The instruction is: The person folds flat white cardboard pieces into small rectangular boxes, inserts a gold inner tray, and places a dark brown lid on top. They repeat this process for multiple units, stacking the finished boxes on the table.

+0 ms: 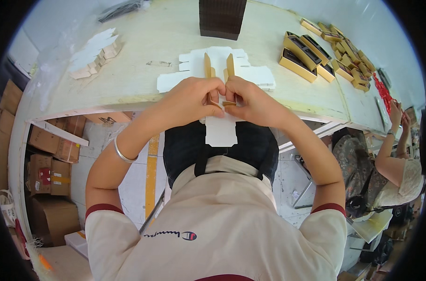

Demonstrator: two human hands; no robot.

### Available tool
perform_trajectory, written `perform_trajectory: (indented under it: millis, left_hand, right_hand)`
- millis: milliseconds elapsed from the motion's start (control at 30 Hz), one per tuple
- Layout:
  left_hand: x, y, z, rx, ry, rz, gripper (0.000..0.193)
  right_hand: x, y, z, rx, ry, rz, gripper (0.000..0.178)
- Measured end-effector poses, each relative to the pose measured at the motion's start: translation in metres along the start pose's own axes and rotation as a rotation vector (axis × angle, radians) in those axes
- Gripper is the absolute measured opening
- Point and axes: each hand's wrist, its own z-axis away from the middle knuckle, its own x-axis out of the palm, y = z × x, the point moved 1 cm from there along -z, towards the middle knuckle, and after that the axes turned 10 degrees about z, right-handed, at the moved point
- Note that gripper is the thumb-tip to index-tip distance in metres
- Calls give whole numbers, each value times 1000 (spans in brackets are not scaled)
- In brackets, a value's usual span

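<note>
A partly folded cardboard box blank [221, 133], white inside and gold outside, is between my hands at the table's near edge. Its two long gold sides stand upright, and a white flap hangs toward my lap. My left hand [194, 97] pinches the left near corner, thumb and fingers around a small gold tab. On the other side my right hand [253, 99] grips the matching right corner the same way. The fingertips almost meet, hiding part of the folds. Beyond the hands, flat white box blanks [257, 75] lie on the table.
A dark brown block-like stack [221, 21] stands at the far middle. More white blanks [93, 54] are piled at the left. Gold boxes with black inserts [299, 54] and other gold boxes [351, 56] lie right. Another person [393, 175] works at far right near red ribbon [382, 91].
</note>
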Motion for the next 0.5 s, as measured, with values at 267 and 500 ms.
perform_trajectory:
  millis: [267,500]
  left_hand:
    - [16,-11,0,126,161,37,19]
    - [15,-8,10,-12,252,63,15]
  right_hand:
    - [-7,-12,-3,176,-72,-236,33]
    - [-14,-25,32,-267,28,288,49]
